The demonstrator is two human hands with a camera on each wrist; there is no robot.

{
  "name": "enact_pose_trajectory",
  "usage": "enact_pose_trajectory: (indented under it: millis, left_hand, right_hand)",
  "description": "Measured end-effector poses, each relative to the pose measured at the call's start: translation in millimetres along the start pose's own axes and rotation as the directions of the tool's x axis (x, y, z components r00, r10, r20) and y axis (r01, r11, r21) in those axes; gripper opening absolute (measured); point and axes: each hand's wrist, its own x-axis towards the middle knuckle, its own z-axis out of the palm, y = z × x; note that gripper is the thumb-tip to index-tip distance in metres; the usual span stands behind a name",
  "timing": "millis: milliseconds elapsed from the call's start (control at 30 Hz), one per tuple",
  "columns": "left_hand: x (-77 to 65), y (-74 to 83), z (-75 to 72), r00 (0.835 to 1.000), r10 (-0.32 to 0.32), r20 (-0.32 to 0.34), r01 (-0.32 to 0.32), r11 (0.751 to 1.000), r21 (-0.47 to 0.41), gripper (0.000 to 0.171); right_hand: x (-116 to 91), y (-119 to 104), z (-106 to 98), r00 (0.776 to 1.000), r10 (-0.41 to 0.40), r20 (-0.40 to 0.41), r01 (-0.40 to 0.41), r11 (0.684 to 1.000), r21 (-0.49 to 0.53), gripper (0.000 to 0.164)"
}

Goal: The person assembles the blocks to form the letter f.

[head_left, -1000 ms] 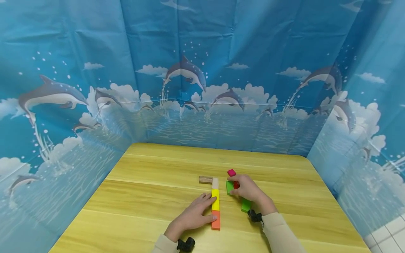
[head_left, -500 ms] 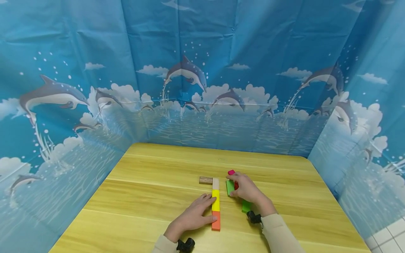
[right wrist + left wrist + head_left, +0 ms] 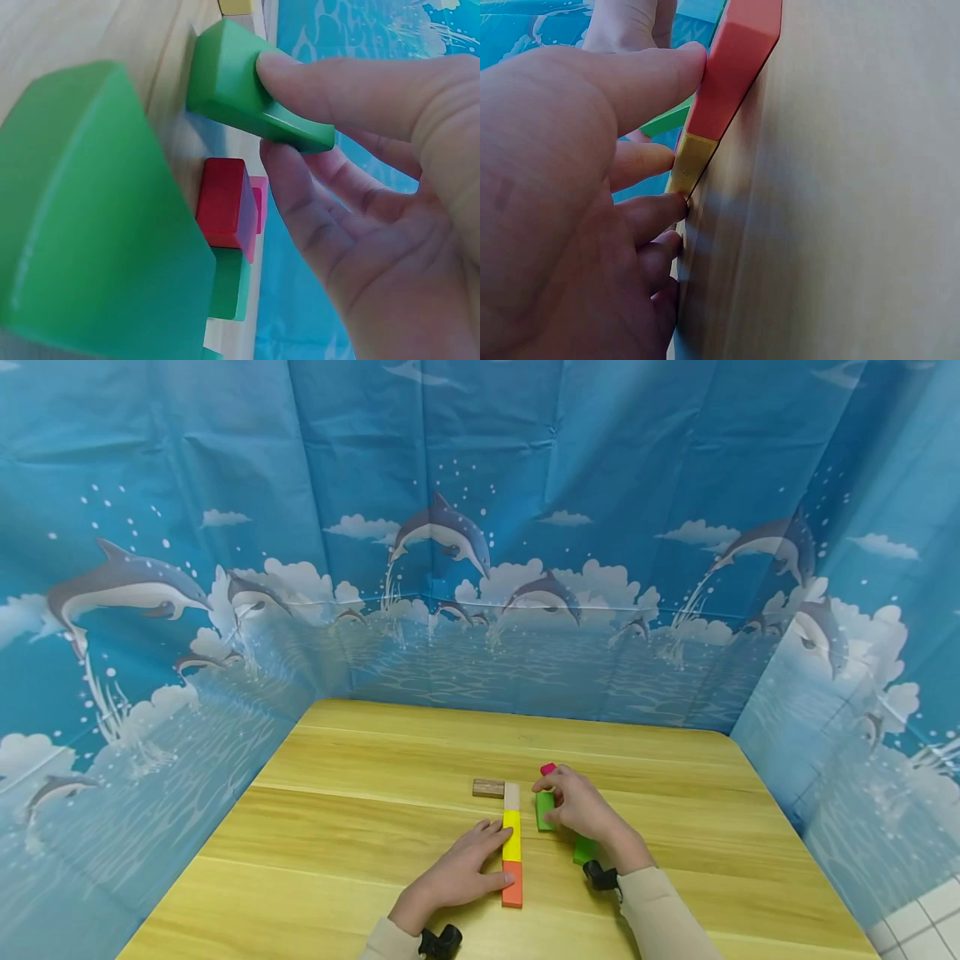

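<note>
My left hand (image 3: pixel 468 864) rests along the left side of a straight row of wooden blocks, its fingers loosely extended. Its thumb touches the orange block (image 3: pixel 512 893) at the near end, and its fingertips lie against the yellow block (image 3: pixel 512 839). Beyond these come a beige block (image 3: pixel 512 796) and a brown block (image 3: pixel 488 788) laid crosswise to the left. Right of the row, my right hand (image 3: pixel 588 810) pinches a green block (image 3: pixel 225 71) between thumb and fingers. In the right wrist view this block is tilted, its near end apart from the wooden table.
A pink block (image 3: pixel 548 769) lies beyond the right hand. Another green block (image 3: pixel 584 850) sits beneath the right wrist. The right wrist view also shows a red block (image 3: pixel 221 202) and a teal-green block (image 3: pixel 229 285). A dolphin-print curtain (image 3: pixel 480 660) surrounds the table (image 3: pixel 337 827).
My right hand has brought the green block slightly nearer to me, and the red block has gone out of sight behind it in the head view. The left hand stays still.
</note>
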Motion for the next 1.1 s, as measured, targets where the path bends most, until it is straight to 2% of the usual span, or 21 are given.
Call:
enact_pose_trajectory:
  millis: [400, 667, 833, 1100]
  left_hand:
    - [-0.3, -0.5, 1.1, 1.000, 0.000, -0.002, 0.000, 1.000, 0.016, 0.072]
    - [-0.3, -1.0, 1.5, 1.000, 0.006, -0.001, -0.006, 1.000, 0.017, 0.072]
    - [-0.9, 0.3, 0.7, 1.000, 0.009, -0.001, -0.009, 1.000, 0.016, 0.072]
    - [-1.4, -0.5, -0.1, 1.000, 0.016, 0.004, -0.016, 1.000, 0.017, 0.072]
  right_hand:
    - [-2, 2, -2, 1.000, 0.010, -0.016, -0.010, 0.999, 0.045, 0.031]
    - [-1, 1, -3, 0.992, 0.069, -0.101, -0.064, 0.996, 0.055, 0.025]
    - [1, 1, 0, 0.977, 0.135, -0.166, -0.122, 0.989, 0.086, 0.023]
    - [5, 3, 9, 0.936, 0.241, -0.255, -0.207, 0.966, 0.152, 0.022]
